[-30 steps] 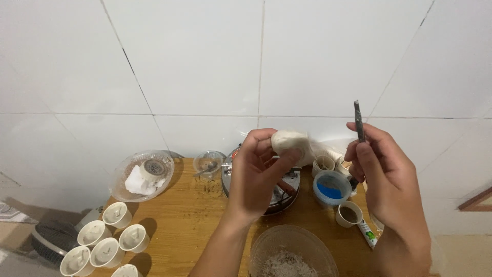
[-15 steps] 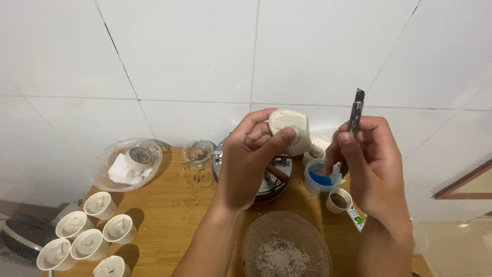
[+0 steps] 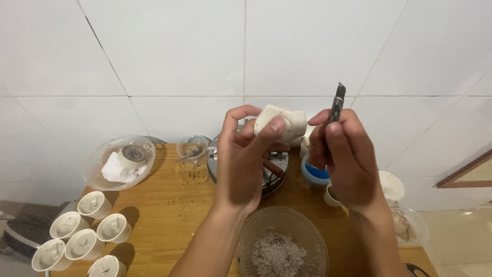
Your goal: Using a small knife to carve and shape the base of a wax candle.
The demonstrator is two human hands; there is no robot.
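white block now raised higher in left hand, blade in right hand

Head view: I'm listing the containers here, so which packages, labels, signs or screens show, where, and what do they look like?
No labels, signs or screens show; only plain containers.
Small white cups: clustered at the table's left front, round, filled white.
Clear bowl: front centre, round, holding pale shavings.
Clear dish: back left, round, with white pieces inside.
Blue-filled tub: behind the right hand, round.
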